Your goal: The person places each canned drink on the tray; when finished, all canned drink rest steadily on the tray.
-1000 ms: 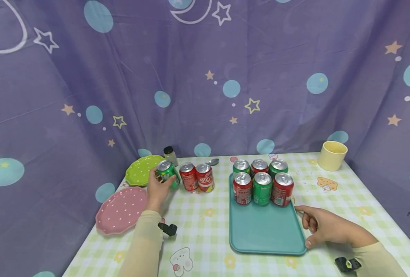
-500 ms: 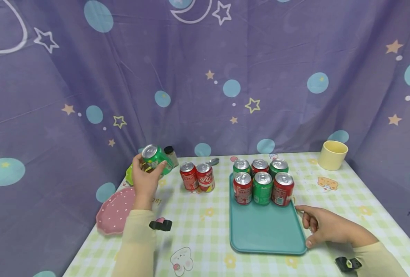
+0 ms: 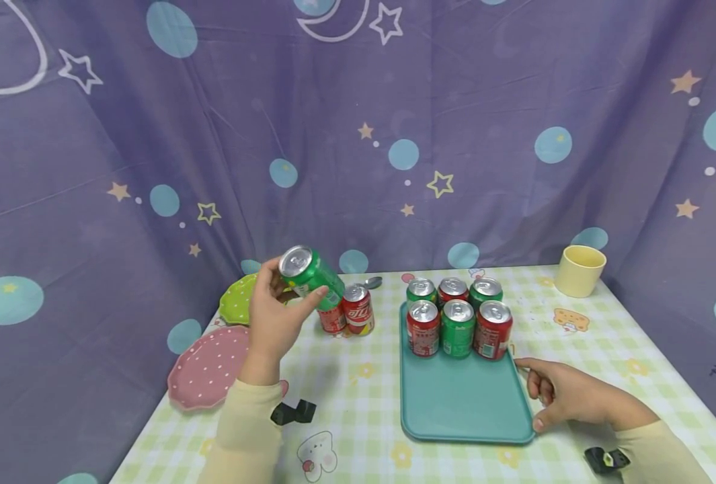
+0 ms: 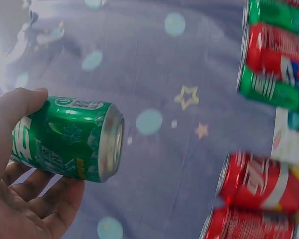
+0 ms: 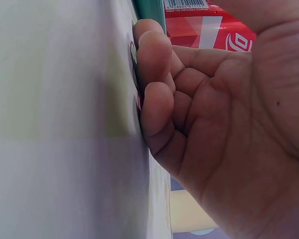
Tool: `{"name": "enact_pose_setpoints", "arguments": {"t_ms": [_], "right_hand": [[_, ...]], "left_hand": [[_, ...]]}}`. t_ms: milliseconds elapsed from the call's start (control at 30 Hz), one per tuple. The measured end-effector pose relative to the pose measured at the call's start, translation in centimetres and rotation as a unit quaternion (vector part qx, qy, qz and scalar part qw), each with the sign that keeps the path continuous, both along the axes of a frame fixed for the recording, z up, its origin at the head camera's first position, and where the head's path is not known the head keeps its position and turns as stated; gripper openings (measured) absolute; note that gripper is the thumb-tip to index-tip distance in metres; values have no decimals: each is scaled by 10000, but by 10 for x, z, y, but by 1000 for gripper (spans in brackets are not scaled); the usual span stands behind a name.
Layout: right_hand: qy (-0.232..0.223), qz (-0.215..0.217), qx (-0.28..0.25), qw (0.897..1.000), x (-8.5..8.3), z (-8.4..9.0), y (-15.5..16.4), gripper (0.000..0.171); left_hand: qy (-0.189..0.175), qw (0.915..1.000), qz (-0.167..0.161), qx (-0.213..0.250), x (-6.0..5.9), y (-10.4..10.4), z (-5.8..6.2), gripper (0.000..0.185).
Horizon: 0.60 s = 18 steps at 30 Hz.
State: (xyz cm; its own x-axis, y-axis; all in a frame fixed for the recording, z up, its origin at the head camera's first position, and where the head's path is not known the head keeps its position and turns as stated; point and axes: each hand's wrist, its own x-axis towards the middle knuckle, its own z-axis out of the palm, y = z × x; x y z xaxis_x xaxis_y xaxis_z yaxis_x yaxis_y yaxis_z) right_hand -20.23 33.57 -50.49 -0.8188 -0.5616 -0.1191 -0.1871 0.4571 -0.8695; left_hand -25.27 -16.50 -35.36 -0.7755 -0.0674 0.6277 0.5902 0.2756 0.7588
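Note:
My left hand [image 3: 275, 324] grips a green soda can [image 3: 320, 277] in the air, tilted with its top towards the upper left. In the left wrist view the can [image 4: 65, 137] sits between thumb and fingers, its bare metal end facing away from the palm. Behind it, two red cola cans [image 3: 358, 310] stand side by side on the table, one partly hidden. Several red and green cans [image 3: 458, 331] fill the far half of a teal tray [image 3: 463, 407]. At the tray's right edge rests my right hand [image 3: 569, 395], index fingertip and thumb at the rim, other fingers loosely curled.
On the left lie a pink dotted plate [image 3: 203, 373] and a green dotted plate [image 3: 236, 301]. A spoon [image 3: 373, 283] lies behind the red cans. A yellow cup [image 3: 578, 272] stands at the back right. A purple curtain [image 3: 333, 202] closes off the back.
The left hand has lifted the green can off the table, first up and left, then right until it overlaps one red can. The right hand and the tray have stayed put.

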Motion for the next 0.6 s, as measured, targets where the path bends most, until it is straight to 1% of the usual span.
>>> {"name": "enact_pose_setpoints", "arguments": {"t_ms": [100,167,300,400,533,600], "right_hand": [[-5,-15,15,10000,0,0,0,110],[0,-18,22,10000,-1,-1,0,110],[-20,-2,0,10000,-1,-1,0,110],[-38,-9,-10,10000,-1,-1,0,110],[-49,-36,-7,10000,-1,-1,0,110],[-32,-32,5,10000,-1,-1,1,110]], "left_hand": [[52,9993,-284,-253,8,13,-1,68],[-14,9982,-494,-353,13,23,-3,70],[-329,9932,-987,-515,23,44,-10,71],[-549,9876,-1354,-571,27,61,-17,72],[-724,9822,-1562,-754,27,83,-31,76],[-765,9801,-1592,-903,27,93,-39,76]]}}
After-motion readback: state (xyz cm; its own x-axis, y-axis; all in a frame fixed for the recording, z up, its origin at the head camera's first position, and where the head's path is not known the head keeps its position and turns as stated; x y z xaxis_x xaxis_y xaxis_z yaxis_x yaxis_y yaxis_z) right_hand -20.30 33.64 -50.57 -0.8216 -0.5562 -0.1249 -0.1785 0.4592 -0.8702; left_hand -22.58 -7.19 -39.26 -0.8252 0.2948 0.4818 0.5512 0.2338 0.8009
